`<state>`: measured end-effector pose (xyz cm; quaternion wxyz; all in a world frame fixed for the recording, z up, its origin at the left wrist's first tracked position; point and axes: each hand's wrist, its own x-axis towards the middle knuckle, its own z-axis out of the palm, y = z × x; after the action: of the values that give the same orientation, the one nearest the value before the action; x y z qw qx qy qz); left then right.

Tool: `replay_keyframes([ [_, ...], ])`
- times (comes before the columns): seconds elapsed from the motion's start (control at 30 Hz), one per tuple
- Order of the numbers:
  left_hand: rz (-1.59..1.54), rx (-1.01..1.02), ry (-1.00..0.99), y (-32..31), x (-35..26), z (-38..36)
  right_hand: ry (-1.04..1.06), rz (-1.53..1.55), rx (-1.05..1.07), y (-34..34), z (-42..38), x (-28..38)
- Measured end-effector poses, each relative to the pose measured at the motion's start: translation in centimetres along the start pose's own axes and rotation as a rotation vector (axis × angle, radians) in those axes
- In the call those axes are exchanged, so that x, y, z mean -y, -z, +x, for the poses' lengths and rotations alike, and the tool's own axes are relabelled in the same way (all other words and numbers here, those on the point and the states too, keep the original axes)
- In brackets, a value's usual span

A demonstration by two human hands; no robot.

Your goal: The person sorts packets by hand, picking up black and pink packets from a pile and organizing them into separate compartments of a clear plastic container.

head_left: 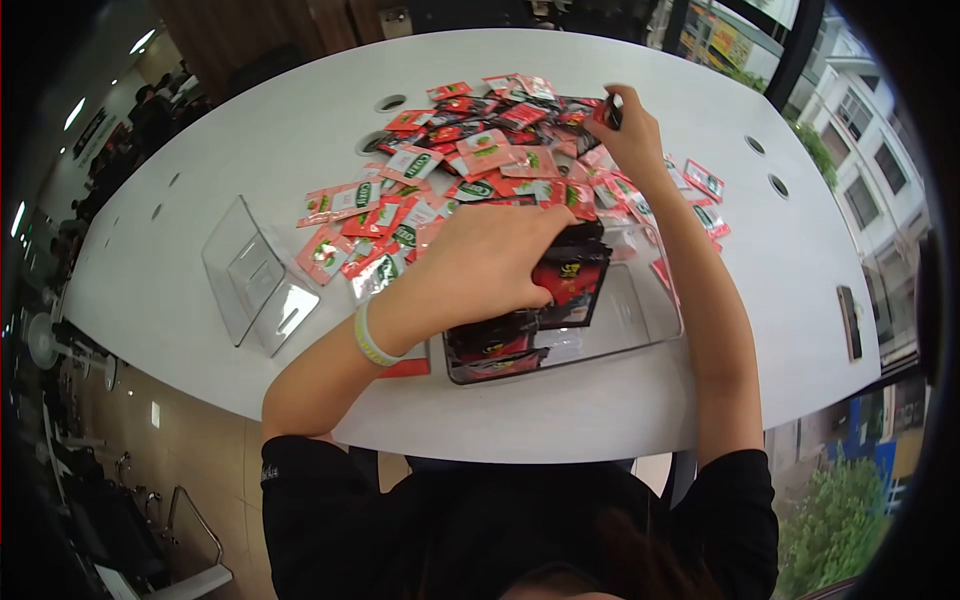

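Observation:
My left hand (490, 258) is closed around black-and-red sachets (572, 280) standing upright in a clear plastic box (655, 338) in front of me. More of these sachets are lined up along the left part of the box, and its right part shows bare plastic. My right hand (632, 132) reaches to the far right of a loose heap, its fingers pinched on a black-and-red sachet (611, 112). The heap mixes dark sachets with pink-and-white tea sachets (412, 163) with green labels.
A second clear plastic container (262, 275) lies tilted on the left of the white table (150, 290). A phone-like dark object (849, 322) rests near the right edge. Round cable holes (390, 103) dot the tabletop. Windows line the right side.

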<state>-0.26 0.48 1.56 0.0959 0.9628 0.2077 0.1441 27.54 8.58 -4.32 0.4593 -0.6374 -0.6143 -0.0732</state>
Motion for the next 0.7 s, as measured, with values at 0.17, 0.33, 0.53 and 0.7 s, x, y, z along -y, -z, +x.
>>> replay_keyframes([
  [0.17, -0.004, -0.006, -0.008, -0.2, 0.1, 0.1, 0.093, 0.243, 0.013, 8.0, -0.3, 4.5],
  [0.33, 0.021, 0.152, 0.109, 0.7, -0.4, 0.3, 0.022, 0.657, 0.515, 16.8, -3.6, 8.0],
  [0.53, 0.053, 0.059, 0.069, 0.2, 0.4, -0.6, 0.266, 0.062, 0.82, 13.5, -8.8, 11.5],
  [0.7, -0.017, 0.106, 0.058, 0.1, -0.3, 0.6, 0.193, -0.104, 0.78, 12.2, -9.7, 11.8],
])
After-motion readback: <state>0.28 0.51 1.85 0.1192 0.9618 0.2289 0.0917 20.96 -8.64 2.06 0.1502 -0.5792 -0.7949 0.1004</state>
